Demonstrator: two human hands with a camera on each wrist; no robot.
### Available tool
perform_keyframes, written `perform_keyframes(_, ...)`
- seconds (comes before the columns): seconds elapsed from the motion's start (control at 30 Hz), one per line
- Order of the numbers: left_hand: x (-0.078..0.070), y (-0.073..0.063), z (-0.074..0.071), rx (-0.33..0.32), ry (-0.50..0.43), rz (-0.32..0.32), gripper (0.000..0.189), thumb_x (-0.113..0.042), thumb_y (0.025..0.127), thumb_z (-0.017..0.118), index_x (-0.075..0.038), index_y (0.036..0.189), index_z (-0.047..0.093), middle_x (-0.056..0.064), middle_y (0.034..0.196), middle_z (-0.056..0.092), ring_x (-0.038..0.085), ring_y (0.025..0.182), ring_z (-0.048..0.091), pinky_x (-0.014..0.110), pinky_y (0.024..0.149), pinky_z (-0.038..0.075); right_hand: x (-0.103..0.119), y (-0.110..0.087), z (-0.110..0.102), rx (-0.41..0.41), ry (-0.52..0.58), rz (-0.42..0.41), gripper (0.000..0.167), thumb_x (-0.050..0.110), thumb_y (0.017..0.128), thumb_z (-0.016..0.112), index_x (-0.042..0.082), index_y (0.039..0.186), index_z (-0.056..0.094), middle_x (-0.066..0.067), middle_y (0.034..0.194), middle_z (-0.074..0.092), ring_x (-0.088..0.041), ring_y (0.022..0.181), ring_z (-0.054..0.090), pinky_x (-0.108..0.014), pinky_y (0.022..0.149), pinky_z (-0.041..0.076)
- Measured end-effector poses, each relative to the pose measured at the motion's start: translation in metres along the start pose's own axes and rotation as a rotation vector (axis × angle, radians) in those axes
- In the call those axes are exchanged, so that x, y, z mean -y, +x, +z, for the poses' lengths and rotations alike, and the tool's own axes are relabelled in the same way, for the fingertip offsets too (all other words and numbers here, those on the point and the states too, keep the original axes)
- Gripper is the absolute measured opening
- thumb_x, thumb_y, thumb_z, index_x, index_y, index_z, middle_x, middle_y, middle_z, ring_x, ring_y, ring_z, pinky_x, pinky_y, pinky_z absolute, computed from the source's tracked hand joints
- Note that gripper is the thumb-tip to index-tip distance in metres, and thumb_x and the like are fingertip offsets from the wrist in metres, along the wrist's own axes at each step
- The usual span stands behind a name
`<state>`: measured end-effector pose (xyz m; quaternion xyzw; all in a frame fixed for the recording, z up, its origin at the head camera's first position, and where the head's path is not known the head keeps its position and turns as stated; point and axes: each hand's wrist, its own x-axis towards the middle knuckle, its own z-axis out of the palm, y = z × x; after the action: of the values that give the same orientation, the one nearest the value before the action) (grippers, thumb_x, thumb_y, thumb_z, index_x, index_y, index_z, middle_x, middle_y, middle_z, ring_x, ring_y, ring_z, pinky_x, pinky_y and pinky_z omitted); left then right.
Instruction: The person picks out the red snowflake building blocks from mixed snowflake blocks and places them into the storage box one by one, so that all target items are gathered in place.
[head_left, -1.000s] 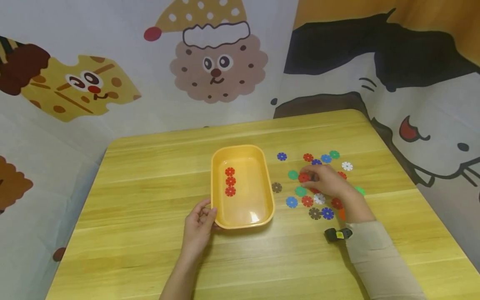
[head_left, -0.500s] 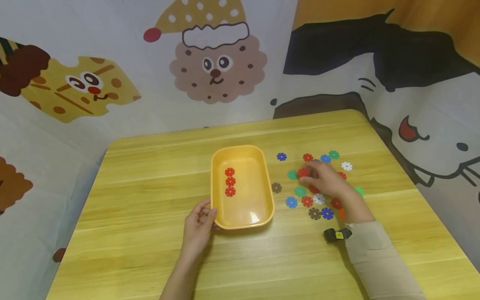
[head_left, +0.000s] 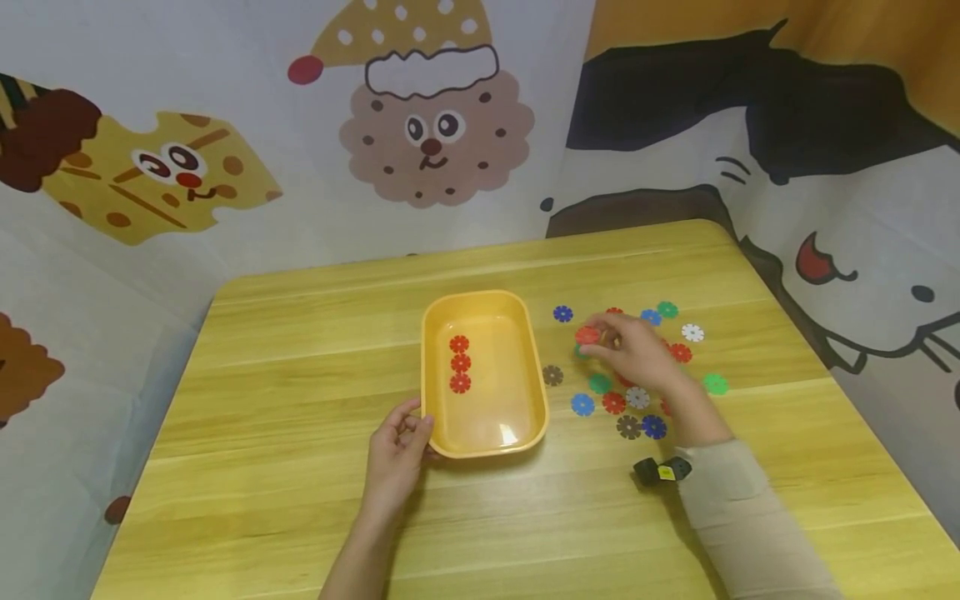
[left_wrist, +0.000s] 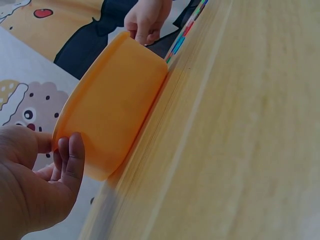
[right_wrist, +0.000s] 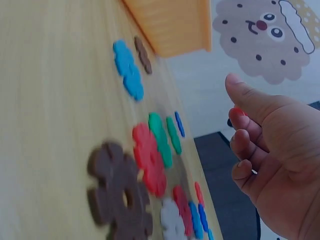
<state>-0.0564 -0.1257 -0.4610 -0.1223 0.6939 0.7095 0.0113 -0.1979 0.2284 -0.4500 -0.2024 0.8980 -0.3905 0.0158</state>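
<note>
A yellow plastic tray [head_left: 491, 429] stands on the table, with three red snowflake discs [head_left: 461, 363] in a column inside it. My left hand [head_left: 399, 446] holds the tray's near left rim between thumb and fingers, as the left wrist view also shows. To the right of the tray, my right hand [head_left: 637, 354] pinches a red snowflake disc [head_left: 587, 335] above the scattered pieces. In the right wrist view the right hand [right_wrist: 285, 150] is raised off the table, and its own fingers mostly hide that disc.
Loose snowflake discs in blue, green, brown, white and red lie right of the tray, among them a light blue disc [head_left: 582, 405], a brown disc [head_left: 552, 375] and a bright green disc [head_left: 716, 383]. A cartoon-printed cloth [head_left: 435, 225] hangs behind the wooden table [head_left: 285, 400].
My right hand has lifted the red disc off the pile and moved it left toward the tray. The left hand and the tray have stayed in place.
</note>
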Motion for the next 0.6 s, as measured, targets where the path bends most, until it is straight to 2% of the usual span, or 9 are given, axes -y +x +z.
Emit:
perform_keyframes(0.1, 0.0, 0.0, 0.0, -0.001, -0.004, -0.002, 0.04, -0.004, 0.102, 0.059, 0.007, 0.139, 0.05, 0.015, 0.094, 0.057, 0.012, 0.07, 0.064, 0.025, 0.063, 0.062, 0.006, 0.004, 0.004, -0.005, 0.015, -0.034, 0.044, 0.021, 0.09, 0.079, -0.002, 0.125, 0.064, -0.002, 0.082, 0.065, -0.019, 0.071, 0.058, -0.025, 0.055, 0.053)
perform_keyframes(0.23, 0.0, 0.0, 0.0, 0.0, -0.005, -0.004, 0.04, -0.005, 0.102, 0.059, 0.006, 0.139, 0.05, 0.016, 0.095, 0.057, 0.012, 0.07, 0.064, 0.026, 0.063, 0.062, 0.016, 0.007, 0.011, 0.003, 0.032, -0.048, 0.039, 0.02, 0.09, 0.079, 0.002, 0.122, 0.067, -0.001, 0.079, 0.062, -0.019, 0.066, 0.056, -0.025, 0.051, 0.05)
perform_keyframes(0.43, 0.0, 0.0, 0.0, 0.003, -0.011, 0.002, 0.04, -0.005, 0.102, 0.059, 0.006, 0.14, 0.05, 0.016, 0.095, 0.057, 0.013, 0.07, 0.064, 0.026, 0.063, 0.062, 0.03, 0.011, 0.019, 0.012, 0.06, -0.044, 0.038, 0.023, 0.089, 0.079, 0.006, 0.122, 0.068, -0.001, 0.079, 0.06, -0.019, 0.07, 0.054, -0.025, 0.054, 0.049)
perform_keyframes(0.6, 0.0, -0.001, 0.0, 0.006, -0.003, 0.014, 0.039, -0.005, 0.102, 0.059, 0.007, 0.139, 0.05, 0.016, 0.095, 0.057, 0.013, 0.071, 0.064, 0.026, 0.063, 0.062, 0.039, 0.015, 0.024, 0.01, 0.109, -0.076, 0.039, 0.021, 0.088, 0.081, 0.005, 0.122, 0.068, -0.001, 0.081, 0.061, -0.02, 0.072, 0.054, -0.024, 0.055, 0.048)
